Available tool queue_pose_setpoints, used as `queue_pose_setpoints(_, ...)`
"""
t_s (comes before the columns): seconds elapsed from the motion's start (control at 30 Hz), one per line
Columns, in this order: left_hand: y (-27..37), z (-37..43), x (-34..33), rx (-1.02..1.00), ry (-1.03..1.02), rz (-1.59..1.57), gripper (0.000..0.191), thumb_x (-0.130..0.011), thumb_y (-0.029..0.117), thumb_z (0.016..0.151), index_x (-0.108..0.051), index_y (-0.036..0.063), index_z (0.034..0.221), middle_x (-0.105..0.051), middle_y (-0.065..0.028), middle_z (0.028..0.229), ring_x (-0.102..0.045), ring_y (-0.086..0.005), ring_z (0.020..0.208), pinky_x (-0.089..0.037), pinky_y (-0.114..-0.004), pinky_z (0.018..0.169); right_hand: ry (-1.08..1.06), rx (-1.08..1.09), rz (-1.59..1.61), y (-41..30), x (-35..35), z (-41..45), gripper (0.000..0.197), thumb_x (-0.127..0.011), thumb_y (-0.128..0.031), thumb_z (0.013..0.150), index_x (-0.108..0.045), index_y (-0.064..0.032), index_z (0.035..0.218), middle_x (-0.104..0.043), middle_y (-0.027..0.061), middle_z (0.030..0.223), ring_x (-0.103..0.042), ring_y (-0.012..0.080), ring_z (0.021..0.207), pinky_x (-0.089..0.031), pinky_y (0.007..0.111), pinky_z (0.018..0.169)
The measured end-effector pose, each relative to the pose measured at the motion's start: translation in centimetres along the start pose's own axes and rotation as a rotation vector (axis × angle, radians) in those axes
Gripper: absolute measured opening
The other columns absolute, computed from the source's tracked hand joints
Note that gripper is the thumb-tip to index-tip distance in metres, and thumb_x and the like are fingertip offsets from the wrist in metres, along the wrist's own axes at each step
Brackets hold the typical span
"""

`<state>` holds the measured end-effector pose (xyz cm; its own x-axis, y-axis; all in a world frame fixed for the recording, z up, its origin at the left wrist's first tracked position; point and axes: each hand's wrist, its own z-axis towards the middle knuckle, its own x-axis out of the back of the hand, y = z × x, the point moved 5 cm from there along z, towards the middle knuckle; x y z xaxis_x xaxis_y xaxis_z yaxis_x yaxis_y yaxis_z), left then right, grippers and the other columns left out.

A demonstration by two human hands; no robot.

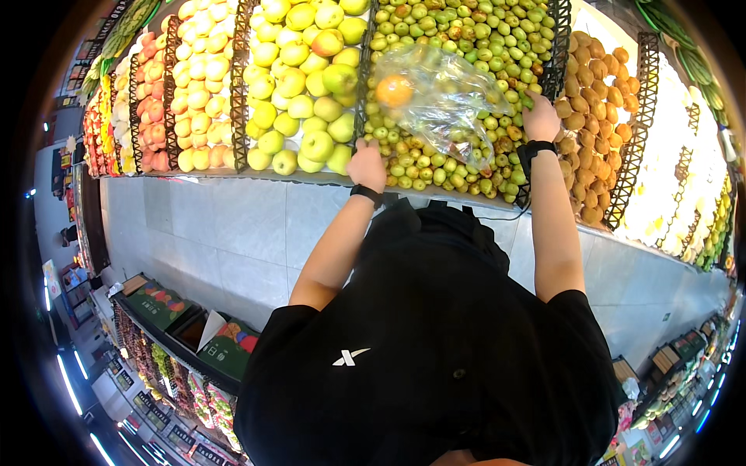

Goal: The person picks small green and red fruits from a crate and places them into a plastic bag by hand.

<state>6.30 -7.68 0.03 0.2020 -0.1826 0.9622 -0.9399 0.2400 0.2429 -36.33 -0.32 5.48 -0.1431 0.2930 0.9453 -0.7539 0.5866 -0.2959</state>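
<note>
Before me is a display section of small green jujubes (466, 29), some with brown patches. A clear plastic bag (449, 99) lies across them, with one orange (394, 91) showing through its left side. My right hand (542, 119) reaches in at the section's right side, its fingertips on a green jujube (527, 100). My left hand (367, 166) rests at the front left corner, beside the black plastic divider (361, 76). Its fingers are curled down, and what lies beneath them is hidden. Both wrists wear black bands.
Green-yellow apples (317, 145) fill the section on the left, with paler and red fruit beyond. Kiwifruit (588, 110) lie past the right divider (553, 70). A dark cable (507, 218) hangs at the stand's front edge. Behind me, across the tiled floor (233, 233), stand dark green boxes (157, 306).
</note>
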Motion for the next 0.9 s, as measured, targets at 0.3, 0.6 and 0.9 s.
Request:
queue_pose_setpoints(0.3,-1.1,0.6,-1.5,-0.089,0.053,-0.021,0.014,-0.064,0.006,0.093,-0.068,0.0079,0.106,-0.06,-0.0174,0.126,-0.074,-0.0375,0.084,-0.06,-0.051,0.071,0.055,0.146,0.13,0.4,-0.2,-1.3,0.055,-0.078,-0.016,0.087,-0.068,-0.0197,0.141,-0.057,0.0221,0.149,-0.064,0.0394,0.125,-0.056,0.047,0.101)
queue_pose_setpoints(0.6,-2.8,2.0,7.9,-0.066,0.055,-0.715,0.046,-0.08,0.042,0.096,-0.07,0.0035,0.118,-0.067,-0.0108,0.098,-0.066,-0.0254,0.082,-0.055,-0.038,0.075,0.035,-0.065,0.986,-8.8,8.8,-11.4,0.036,-0.068,-0.001,0.098,-0.068,-0.0037,0.134,-0.068,0.0054,0.12,-0.064,0.0068,0.082,-0.054,0.023,0.073)
queue_pose_setpoints(0.9,4.7,-4.9,16.6,0.215,-0.865,-1.781,0.053,-0.047,0.052,0.114,-0.07,0.0047,0.12,-0.07,-0.0009,0.103,-0.063,-0.01,0.087,-0.052,-0.028,0.074,-0.31,0.415,1.087,-25.2,12.6,-17.9,0.051,-0.081,-0.002,0.087,-0.07,-0.0094,0.137,-0.073,0.0097,0.12,-0.072,0.0235,0.104,-0.057,0.034,0.091)
